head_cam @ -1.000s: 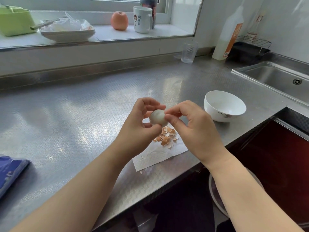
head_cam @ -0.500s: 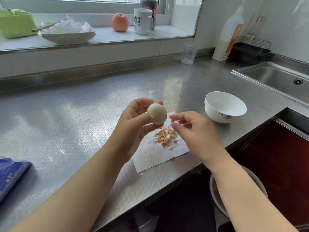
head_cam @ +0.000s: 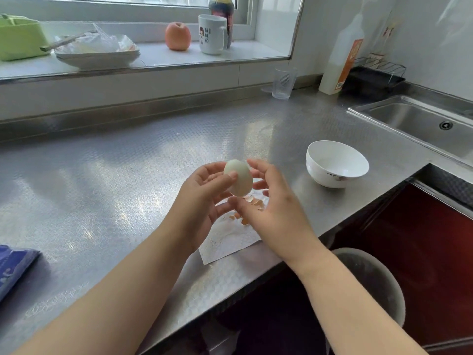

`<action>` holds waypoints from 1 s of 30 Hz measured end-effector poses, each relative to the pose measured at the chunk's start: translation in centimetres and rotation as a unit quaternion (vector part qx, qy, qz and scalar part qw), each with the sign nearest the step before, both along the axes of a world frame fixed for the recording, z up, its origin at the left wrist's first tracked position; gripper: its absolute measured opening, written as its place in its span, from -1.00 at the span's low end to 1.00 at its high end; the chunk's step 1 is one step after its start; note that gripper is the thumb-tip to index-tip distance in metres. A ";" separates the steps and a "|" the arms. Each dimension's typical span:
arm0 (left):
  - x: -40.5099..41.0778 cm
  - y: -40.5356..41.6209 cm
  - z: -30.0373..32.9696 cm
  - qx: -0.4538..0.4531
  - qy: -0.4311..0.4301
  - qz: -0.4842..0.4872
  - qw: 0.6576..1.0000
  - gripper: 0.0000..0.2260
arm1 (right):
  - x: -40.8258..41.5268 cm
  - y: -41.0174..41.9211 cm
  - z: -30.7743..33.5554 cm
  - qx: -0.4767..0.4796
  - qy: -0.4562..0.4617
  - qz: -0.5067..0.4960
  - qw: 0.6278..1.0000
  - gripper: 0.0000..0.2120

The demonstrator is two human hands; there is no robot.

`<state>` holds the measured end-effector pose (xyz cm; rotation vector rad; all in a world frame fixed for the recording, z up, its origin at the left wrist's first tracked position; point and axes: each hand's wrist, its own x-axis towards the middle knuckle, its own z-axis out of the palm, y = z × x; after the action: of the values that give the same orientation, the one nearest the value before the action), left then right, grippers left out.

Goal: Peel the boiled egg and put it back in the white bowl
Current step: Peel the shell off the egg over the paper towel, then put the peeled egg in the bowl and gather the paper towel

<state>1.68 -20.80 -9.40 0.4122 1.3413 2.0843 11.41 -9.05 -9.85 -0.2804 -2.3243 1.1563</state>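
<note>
1. At the surface's (head_cam: 102, 180) front edge lies a white paper sheet (head_cam: 225, 242), one corner reaching that edge, with brown shell bits (head_cam: 252, 202) scattered on its far part.
2. Above the sheet, the left hand (head_cam: 202, 201) holds the peeled egg (head_cam: 239, 180) upright, thumb pressed on its front, fingers curled behind it.
3. The right hand (head_cam: 271, 208) is beside the egg with fingers spread and relaxed, fingertips close to it; whether they touch it cannot be told.
4. The white bowl (head_cam: 337, 163) stands to the right of the hands, near the surface's right edge, with bare metal between.
5. A blue packet (head_cam: 12, 265) lies at the left front edge.
6. Further back, a wide bare stretch runs to the rear wall, where a clear glass (head_cam: 282, 83) stands; the sink (head_cam: 419, 124) occupies the right rear corner.
</note>
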 end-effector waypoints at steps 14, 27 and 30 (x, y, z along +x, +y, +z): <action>0.9 0.3 -0.3 -0.149 0.191 0.070 0.968 -0.84 | 1.0 4.0 2.1 -0.115 0.126 -0.180 0.969 -0.66; -0.2 0.4 -1.1 -0.241 0.320 0.138 0.906 -0.95 | -2.7 17.1 4.4 0.197 -0.403 -0.325 0.833 -0.57; -0.6 0.1 -1.0 -0.260 0.330 0.139 0.897 -0.96 | -3.2 17.4 4.1 0.208 -0.428 -0.305 0.825 -0.58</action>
<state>1.09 -20.71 -10.40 0.7643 2.4023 1.7351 8.16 8.32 -5.74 -1.4933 -2.7587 0.1555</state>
